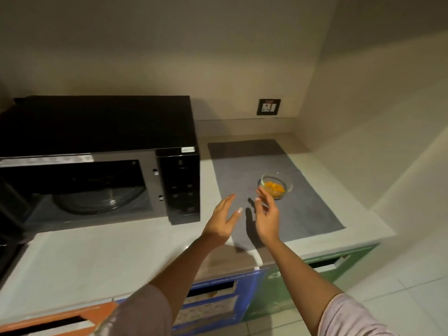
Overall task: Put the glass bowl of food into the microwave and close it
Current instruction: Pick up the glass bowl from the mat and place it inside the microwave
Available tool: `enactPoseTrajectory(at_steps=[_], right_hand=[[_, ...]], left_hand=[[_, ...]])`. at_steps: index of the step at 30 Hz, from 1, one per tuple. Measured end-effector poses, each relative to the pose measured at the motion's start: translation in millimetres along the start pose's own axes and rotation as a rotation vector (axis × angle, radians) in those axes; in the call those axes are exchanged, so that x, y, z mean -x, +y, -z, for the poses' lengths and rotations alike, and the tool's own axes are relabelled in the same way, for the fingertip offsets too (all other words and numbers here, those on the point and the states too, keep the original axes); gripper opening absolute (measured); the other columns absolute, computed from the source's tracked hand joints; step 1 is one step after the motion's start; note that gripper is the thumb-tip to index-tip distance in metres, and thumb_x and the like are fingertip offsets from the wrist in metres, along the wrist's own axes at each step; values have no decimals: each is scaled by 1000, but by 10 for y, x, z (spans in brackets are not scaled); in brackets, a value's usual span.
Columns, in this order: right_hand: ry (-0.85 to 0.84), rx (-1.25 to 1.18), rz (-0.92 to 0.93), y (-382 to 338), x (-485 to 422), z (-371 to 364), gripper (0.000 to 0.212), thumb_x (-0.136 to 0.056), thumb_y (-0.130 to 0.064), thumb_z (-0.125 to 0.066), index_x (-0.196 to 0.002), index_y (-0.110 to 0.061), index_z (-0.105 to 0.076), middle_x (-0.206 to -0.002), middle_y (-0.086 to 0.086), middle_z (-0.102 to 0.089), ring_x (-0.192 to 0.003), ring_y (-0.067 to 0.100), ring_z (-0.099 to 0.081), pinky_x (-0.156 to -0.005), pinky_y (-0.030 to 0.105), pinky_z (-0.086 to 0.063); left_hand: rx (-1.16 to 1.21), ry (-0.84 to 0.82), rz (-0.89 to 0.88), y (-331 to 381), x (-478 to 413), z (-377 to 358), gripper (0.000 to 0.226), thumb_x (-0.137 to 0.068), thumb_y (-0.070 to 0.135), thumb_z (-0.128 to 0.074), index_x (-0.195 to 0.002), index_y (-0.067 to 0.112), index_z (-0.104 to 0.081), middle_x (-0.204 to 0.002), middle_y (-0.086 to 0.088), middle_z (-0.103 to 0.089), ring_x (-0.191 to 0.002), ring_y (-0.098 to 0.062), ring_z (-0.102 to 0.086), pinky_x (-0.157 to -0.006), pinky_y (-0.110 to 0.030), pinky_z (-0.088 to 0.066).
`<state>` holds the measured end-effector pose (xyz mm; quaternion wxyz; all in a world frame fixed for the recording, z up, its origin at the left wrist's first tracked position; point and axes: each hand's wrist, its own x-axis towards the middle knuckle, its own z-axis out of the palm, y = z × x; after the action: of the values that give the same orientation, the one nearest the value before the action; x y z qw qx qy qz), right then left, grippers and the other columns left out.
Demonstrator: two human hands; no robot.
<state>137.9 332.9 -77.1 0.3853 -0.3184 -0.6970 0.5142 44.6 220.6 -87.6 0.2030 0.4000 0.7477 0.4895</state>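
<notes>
The glass bowl (275,186) of orange food is set on a grey mat (303,214), right of the microwave (97,161), whose cavity is exposed with the door swung away. The reaching step is judged to be in hand. The right hand (266,218) is spread beside the bowl's near rim, contact uncertain; the left hand (224,219) is spread, empty, further off. A two-sided clasp is called for next.

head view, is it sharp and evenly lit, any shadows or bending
Head view: dim, warm light; the hands' dark shadows fall on the grey mat; wide-angle bending curves the counter edge and walls; the right hand is slightly motion-blurred; a small glint shows on the microwave turntable.
</notes>
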Motion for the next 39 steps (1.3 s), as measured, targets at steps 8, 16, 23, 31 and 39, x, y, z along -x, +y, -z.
enactPoseTrajectory(at_steps=[8,16,23,31,39], right_hand=[[16,218,-124,451,-896,696,43,-96,-10,-56,-138,-9,-53,-138,18,-56,-128,34,-53,-110,46,-42],[-60,173,-280,722,-1464,866,63,-97,-12,-56,-153,-8,-26,-157,17,-34,-143,33,-36,-118,43,-33],[-98,208,-416,896,-1713,781,45,-94,-14,-60,-136,-4,-49,-134,22,-59,-123,38,-56,-105,45,-45],[47,124,-405,916,-1581,670,23,-81,5,-64,-102,1,-70,-99,22,-71,-98,38,-66,-89,44,-51],[-50,-140,-415,818,-912,379,11,-86,-1,-65,-96,1,-70,-81,13,-62,-75,26,-57,-67,33,-49]], left_hand=[[7,-32,15,310,-941,-713,62,-98,34,-52,-151,15,-27,-159,-7,-28,-146,-24,-30,-118,-48,-31],[118,107,74,215,-1436,-1102,61,-87,14,-68,-142,11,-42,-144,-12,-48,-131,-24,-48,-110,-40,-42],[227,117,160,92,-1529,-1222,54,-79,-14,-67,-130,-3,-51,-105,1,-63,-89,1,-64,-70,-3,-47],[242,169,86,-4,-1356,-1013,38,-73,-2,-79,-110,-5,-68,-106,-20,-71,-98,-18,-60,-90,-36,-52],[193,228,42,-125,-584,-547,53,-65,8,-88,-114,11,-68,-110,-9,-72,-101,-26,-69,-92,-29,-55]])
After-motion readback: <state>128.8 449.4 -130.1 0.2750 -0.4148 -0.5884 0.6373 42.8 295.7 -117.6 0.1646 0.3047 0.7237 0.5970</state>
